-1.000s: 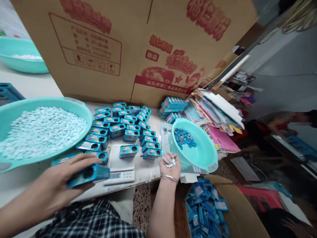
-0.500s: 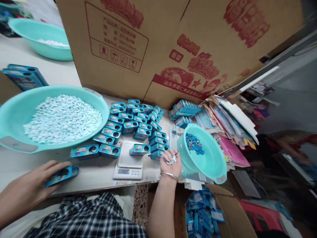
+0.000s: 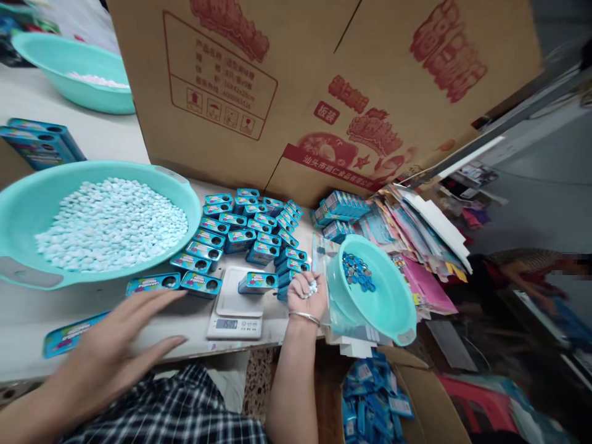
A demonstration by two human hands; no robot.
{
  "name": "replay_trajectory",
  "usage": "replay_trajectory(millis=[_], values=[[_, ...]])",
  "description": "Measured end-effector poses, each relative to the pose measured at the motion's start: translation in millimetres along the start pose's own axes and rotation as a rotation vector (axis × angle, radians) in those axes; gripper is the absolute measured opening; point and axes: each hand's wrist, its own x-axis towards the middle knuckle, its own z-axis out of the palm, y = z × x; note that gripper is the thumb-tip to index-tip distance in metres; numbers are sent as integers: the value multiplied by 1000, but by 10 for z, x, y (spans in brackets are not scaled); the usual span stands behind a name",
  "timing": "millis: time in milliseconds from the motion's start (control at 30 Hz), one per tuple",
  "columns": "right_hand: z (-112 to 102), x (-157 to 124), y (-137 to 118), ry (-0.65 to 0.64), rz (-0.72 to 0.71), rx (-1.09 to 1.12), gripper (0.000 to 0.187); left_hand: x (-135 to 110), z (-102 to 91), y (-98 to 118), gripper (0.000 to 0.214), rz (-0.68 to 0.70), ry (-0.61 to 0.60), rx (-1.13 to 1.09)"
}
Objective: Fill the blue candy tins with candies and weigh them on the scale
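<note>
My left hand [image 3: 111, 354] hovers open over the table's front edge, fingers stretched toward two blue tins [image 3: 176, 282]. Another blue tin [image 3: 69, 336] lies flat on the table just left of that hand. My right hand [image 3: 305, 295] is closed around a small heap of white tablets [image 3: 311, 287], right beside a blue tin [image 3: 257, 282] standing on the small digital scale [image 3: 235, 308]. Several more blue tins [image 3: 252, 228] stand in rows behind the scale.
A large teal basin [image 3: 28, 203] of white tablets sits at the left. A smaller teal basin [image 3: 393, 302] with blue caps tilts at the right. Big cardboard boxes [image 3: 296, 80] wall off the back. Printed cards [image 3: 416, 234] are stacked right; an open carton of blue packets [image 3: 374, 401] sits below.
My left hand set the blue tin down flat on the table, let go and opened. My right hand moved slightly left toward the scale, still holding tablets.
</note>
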Motion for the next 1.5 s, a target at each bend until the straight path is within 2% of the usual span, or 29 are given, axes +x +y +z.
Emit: replay_trajectory(millis=[33,100,200,267,367,600,767,867,1000,1133,1333,1500], values=[[18,11,25,-2,12,-1,28,173,123,142,63,92,8,9],[63,35,83,-2,24,-21,27,527,410,378,64,180,-41,13],[147,73,182,7,16,-79,24,965,830,603,66,239,-108,63],[211,95,250,24,3,-122,24,1145,1029,660,63,244,-136,117],[307,115,345,72,-29,-184,26,1256,1162,623,45,232,-188,159],[422,132,492,110,-51,-234,28,1230,1089,443,34,203,-210,178],[430,137,538,147,-41,-226,29,1220,1041,479,53,158,-212,123],[435,134,535,141,-37,-213,28,1225,995,515,51,133,-203,59],[440,126,518,123,-33,-194,29,1250,929,617,36,138,-128,-40],[431,132,522,132,-38,-207,31,1329,908,830,15,209,-52,-114],[383,138,548,167,-98,-184,29,1494,921,1118,14,189,-150,-69],[359,127,535,213,-139,-148,26,1567,911,1156,17,200,-228,17]])
